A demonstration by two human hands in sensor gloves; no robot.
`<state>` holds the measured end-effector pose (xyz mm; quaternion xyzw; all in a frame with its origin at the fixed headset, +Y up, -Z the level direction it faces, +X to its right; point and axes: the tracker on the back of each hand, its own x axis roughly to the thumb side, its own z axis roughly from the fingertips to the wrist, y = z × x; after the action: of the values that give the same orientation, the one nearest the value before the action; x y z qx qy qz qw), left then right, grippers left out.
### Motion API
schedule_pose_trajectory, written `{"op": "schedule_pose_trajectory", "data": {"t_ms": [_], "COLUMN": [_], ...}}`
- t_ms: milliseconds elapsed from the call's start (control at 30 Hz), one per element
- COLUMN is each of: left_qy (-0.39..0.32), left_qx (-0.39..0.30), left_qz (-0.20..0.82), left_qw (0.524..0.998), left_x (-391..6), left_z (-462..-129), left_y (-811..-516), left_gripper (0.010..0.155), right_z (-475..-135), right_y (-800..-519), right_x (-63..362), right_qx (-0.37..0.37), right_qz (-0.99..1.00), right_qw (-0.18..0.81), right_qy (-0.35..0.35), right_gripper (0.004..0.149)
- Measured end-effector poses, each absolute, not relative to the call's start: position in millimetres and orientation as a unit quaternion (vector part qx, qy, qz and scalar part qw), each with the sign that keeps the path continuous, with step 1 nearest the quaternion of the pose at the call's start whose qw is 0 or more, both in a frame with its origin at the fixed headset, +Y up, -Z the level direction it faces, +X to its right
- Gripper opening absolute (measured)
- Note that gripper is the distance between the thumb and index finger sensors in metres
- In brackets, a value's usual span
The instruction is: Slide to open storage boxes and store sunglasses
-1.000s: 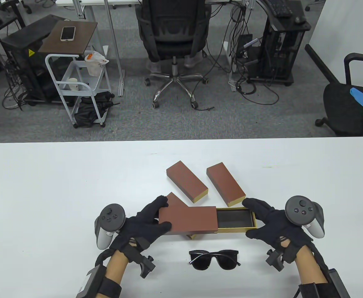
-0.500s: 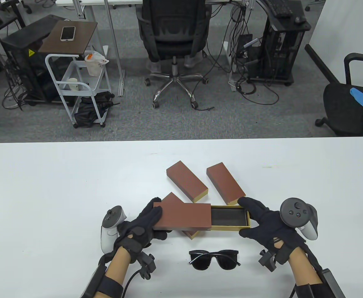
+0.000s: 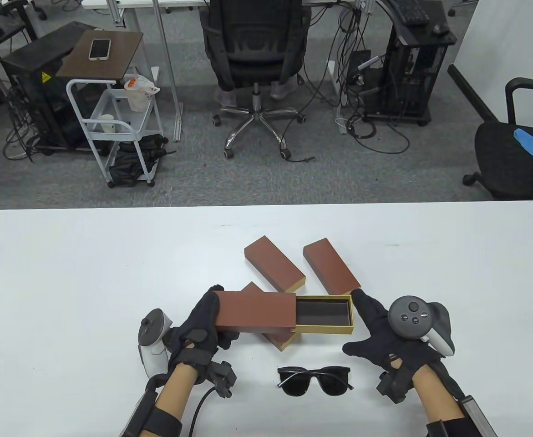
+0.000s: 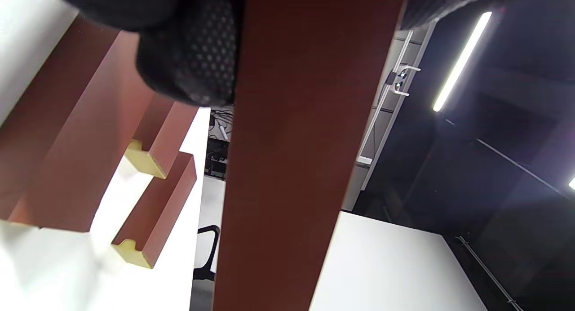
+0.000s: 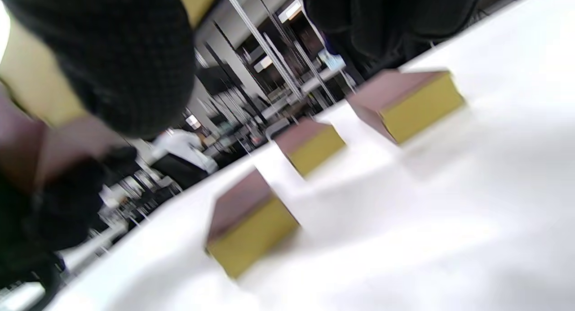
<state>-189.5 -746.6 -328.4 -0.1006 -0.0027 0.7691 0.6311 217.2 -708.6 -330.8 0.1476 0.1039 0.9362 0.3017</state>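
Observation:
A brown box sleeve [image 3: 255, 312] is gripped at its left end by my left hand [image 3: 202, 318] and held above the table. Its gold drawer tray [image 3: 347, 314] with dark lining sticks out to the right, empty. My right hand [image 3: 362, 325] holds the tray's right end, fingers at the far corner and thumb spread near the front corner. In the left wrist view the sleeve's underside [image 4: 292, 167] fills the middle under my fingers [image 4: 188, 55]. In the right wrist view a finger covers the tray's yellow end [image 5: 27, 86]. Black sunglasses [image 3: 315, 380] lie folded open on the table in front.
Two closed brown boxes [image 3: 273, 266] [image 3: 331, 271] lie slanted behind the held one. A third box [image 3: 280, 340] lies partly hidden beneath it. All three show in the right wrist view [image 5: 415, 102] [image 5: 310, 144] [image 5: 249, 221]. White table [image 3: 66, 282] stretches both ways.
Both hands carried the half-open box leftward and slightly away from me. The tray sticks out about as far as before. The sunglasses have not moved.

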Motion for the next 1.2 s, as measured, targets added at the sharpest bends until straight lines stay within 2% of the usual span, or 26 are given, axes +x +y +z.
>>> {"op": "schedule_pose_trajectory", "data": {"t_ms": [67,167,233,367,500,633,933,1200], "left_qy": [0.004,0.017,0.021,0.035,0.050,0.060,0.067,0.073], "left_qx": [-0.089,-0.075,-0.073,-0.065,-0.055,-0.049,-0.051,-0.053], "left_qz": [0.765,0.759,0.756,0.756,0.754,0.752,0.750,0.749], "left_qw": [0.637,0.646,0.650,0.650,0.652,0.655,0.656,0.656], "left_x": [-192.7,-197.8,-201.5,-208.0,-214.7,-219.8,-223.5,-225.1], "left_z": [-328.4,-328.3,-329.1,-329.7,-329.6,-329.9,-330.6,-330.4], "left_y": [-746.6,-747.9,-750.3,-754.1,-757.1,-760.1,-763.5,-765.1], "left_gripper": [0.077,0.077,0.077,0.077,0.077,0.077,0.077,0.077], "right_z": [-330.0,-328.5,-324.1,-318.0,-308.9,-300.9,-290.7,-292.7], "right_y": [-717.7,-726.3,-728.9,-733.2,-736.4,-740.8,-750.8,-750.7], "right_x": [211.1,195.4,180.7,162.8,142.6,125.7,106.8,108.2], "right_qx": [0.150,0.176,0.225,0.268,0.304,0.320,0.336,0.325], "right_qz": [0.935,0.954,0.953,0.949,0.949,0.946,0.941,0.945], "right_qw": [0.286,0.199,0.144,0.126,0.060,0.040,-0.048,-0.038], "right_qy": [0.149,0.142,0.140,0.111,0.055,0.035,0.010,0.013], "right_gripper": [0.085,0.071,0.063,0.053,0.048,0.047,0.043,0.040]}}
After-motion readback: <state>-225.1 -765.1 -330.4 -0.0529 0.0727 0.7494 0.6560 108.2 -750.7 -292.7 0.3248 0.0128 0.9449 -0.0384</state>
